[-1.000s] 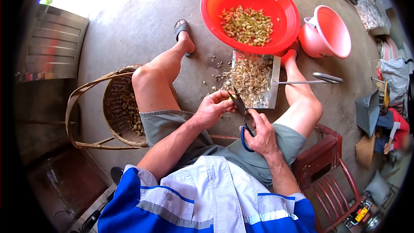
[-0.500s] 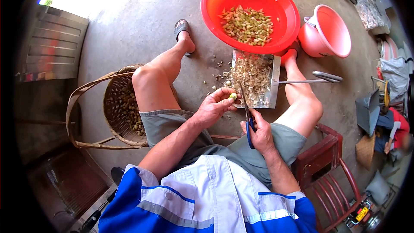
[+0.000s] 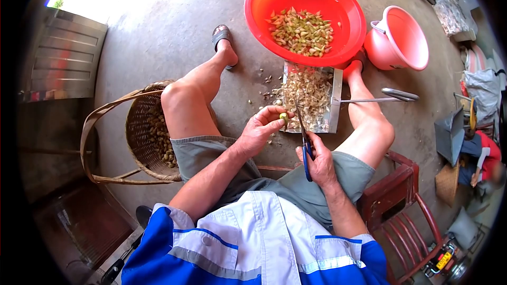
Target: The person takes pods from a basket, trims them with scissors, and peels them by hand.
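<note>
My left hand pinches a small pale green bulb between thumb and fingertips. Just to its right, my right hand is wrapped around blue-handled scissors, whose dark blades point away from me, close to the bulb but apart from it. Beneath both hands lies a metal dustpan heaped with dry, papery trimmings. Beyond it, a big red basin holds many pale green bulbs. Left of my knee, a wicker basket contains brownish bulbs.
A pink bucket stands right of the basin. The dustpan's metal handle reaches across my right shin. A reddish wooden chair is at my right. Farther right is a person in red beside a woven hat. Scraps dot the concrete floor.
The bulb has turned in my left fingertips and now hangs more upright, lower end down. My right hand and the scissors have barely shifted.
</note>
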The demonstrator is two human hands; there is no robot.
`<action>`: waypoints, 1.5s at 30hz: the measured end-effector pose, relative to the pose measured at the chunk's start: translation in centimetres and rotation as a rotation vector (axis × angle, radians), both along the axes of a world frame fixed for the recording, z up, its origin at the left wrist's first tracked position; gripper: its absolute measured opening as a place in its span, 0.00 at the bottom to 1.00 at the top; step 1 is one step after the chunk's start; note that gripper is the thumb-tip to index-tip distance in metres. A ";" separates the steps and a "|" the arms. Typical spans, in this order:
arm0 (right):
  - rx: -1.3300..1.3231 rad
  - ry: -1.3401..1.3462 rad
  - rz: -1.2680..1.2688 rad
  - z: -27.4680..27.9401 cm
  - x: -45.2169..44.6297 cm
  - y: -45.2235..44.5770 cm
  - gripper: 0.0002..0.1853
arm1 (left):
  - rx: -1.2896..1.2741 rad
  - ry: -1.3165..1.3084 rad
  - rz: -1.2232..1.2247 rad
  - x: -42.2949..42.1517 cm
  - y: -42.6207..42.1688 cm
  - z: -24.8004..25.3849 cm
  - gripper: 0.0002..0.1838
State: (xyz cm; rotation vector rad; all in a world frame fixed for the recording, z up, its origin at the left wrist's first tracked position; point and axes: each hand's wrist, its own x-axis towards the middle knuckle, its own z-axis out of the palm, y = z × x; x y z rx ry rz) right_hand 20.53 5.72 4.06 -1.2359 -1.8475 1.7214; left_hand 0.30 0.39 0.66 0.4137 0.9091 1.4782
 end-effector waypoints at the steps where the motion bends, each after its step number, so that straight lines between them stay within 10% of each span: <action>1: 0.007 0.003 -0.001 -0.1 0.0 0.0 0.26 | -0.013 -0.003 0.001 0.0 0.0 0.2 0.17; 30: 0.579 -0.278 0.322 1.5 1.1 1.3 0.29 | -0.188 0.194 -0.182 -1.1 -0.8 -0.1 0.16; 45: -0.159 -0.014 -0.063 0.1 0.9 1.6 0.27 | -0.044 0.060 0.015 -1.1 0.1 -0.1 0.18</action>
